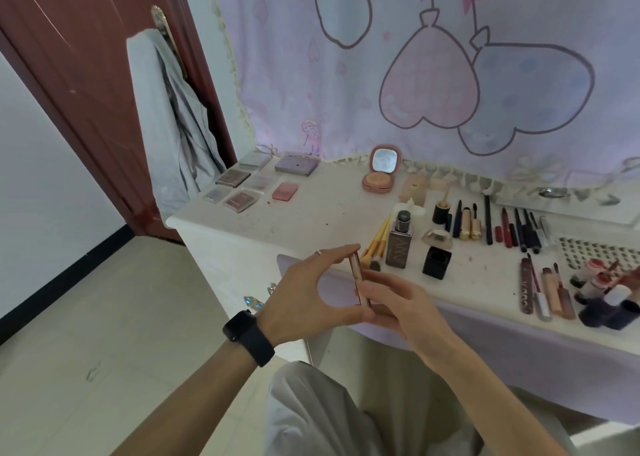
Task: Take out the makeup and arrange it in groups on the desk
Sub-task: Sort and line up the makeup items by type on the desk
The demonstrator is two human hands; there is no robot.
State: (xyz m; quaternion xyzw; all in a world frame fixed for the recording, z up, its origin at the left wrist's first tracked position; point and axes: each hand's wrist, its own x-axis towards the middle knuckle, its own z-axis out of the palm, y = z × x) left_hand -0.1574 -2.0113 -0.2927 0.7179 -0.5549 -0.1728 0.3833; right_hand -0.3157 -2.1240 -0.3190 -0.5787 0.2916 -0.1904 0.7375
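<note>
Both hands hold a slim rose-gold makeup tube (358, 275) upright in front of the desk's near edge. My left hand (311, 300), with a ring and a black watch, pinches it between fingertip at the top and thumb at the bottom. My right hand (394, 303) grips its lower part from the right. On the white desk (329, 206) lie groups: palettes (252, 185) at far left, an open pink compact (381, 170), a foundation bottle (400, 239) with yellow brushes (375, 241), pencils and pens (512, 227), lip tubes (547, 293).
A black cube cap (437, 261) stands near the bottle. Small bottles and dark jars (609, 303) crowd the right edge beside a perforated tray (595, 251). A grey garment (173, 126) hangs on the brown door (69, 57) at left. My knee (329, 414) is below the desk.
</note>
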